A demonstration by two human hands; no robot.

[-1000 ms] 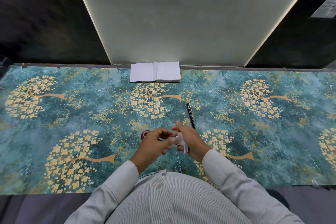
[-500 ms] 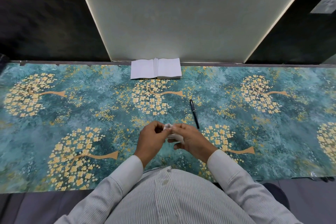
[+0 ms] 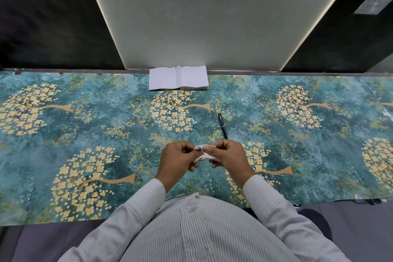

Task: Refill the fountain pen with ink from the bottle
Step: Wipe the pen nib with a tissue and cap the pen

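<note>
My left hand (image 3: 175,161) and my right hand (image 3: 230,158) meet over the middle of the table. Both pinch a crumpled white tissue (image 3: 203,156) between their fingertips. A thin pale sliver (image 3: 211,146) sticks out of the tissue toward my right fingers; I cannot tell what it is. A slim black pen (image 3: 222,125) lies on the patterned table cover just beyond my right hand, apart from it. No ink bottle shows; my hands may hide it.
A white stack of folded tissues or paper (image 3: 178,78) lies at the table's far edge against a pale wall panel (image 3: 212,17). The teal table cover with yellow flower trees (image 3: 85,123) spans the whole width. My shirt fills the bottom.
Both hands have closed together around the tissue and shifted slightly away from my body. A small dark round thing beside my left hand one second ago is no longer visible.
</note>
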